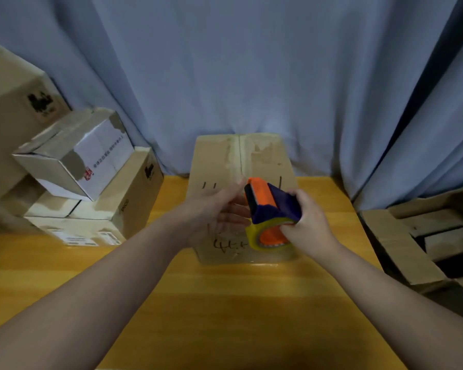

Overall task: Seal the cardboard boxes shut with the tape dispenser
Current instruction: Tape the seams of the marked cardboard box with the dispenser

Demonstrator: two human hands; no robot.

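A closed cardboard box [259, 158] with handwriting on its top stands in the middle of the wooden table [225, 303]. Its two top flaps meet along a centre seam. Above it my right hand [309, 222] grips a blue and orange tape dispenser [271, 206] loaded with a yellowish tape roll [254, 240]. My left hand [217, 212] hovers just left of the dispenser, palm up and fingers straight, its fingertips close to the orange front end. Both hands are over the near half of the box.
A stack of cardboard boxes [91, 188] sits at the table's left, with a large one [8, 110] behind it. An open carton [422, 236] holding smaller boxes stands at the right. A blue-grey curtain [251, 76] hangs behind the table.
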